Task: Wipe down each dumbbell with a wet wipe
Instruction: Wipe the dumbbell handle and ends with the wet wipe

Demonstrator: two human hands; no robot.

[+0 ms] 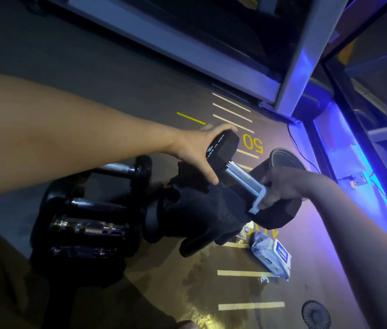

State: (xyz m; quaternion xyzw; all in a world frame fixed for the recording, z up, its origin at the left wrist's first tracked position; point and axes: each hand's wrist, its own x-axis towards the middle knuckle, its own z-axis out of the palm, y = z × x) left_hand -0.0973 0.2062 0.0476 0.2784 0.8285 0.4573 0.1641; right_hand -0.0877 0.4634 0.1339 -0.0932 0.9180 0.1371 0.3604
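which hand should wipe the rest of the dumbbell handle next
Right hand: it already pinches the wet wipe against the dumbbell handle. The left hand grips the far head, steadying it.

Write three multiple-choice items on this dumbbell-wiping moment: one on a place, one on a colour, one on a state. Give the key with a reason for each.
1. Where does the pack of wipes lie?
A. on the floor, below the right hand
B. on the pile of dumbbells
C. in the left hand

2. What colour is the number 50 painted on the floor?
A. white
B. yellow
C. red

3. What is the right hand doing?
A. hanging idle
B. lifting the pack
C. gripping a white wipe on the held dumbbell's handle

Key: 1 A, it lies on the floor by the painted lines; 2 B, the digits are yellow; 3 C, the wipe shows under its fingers while the left hand holds the dumbbell's head.
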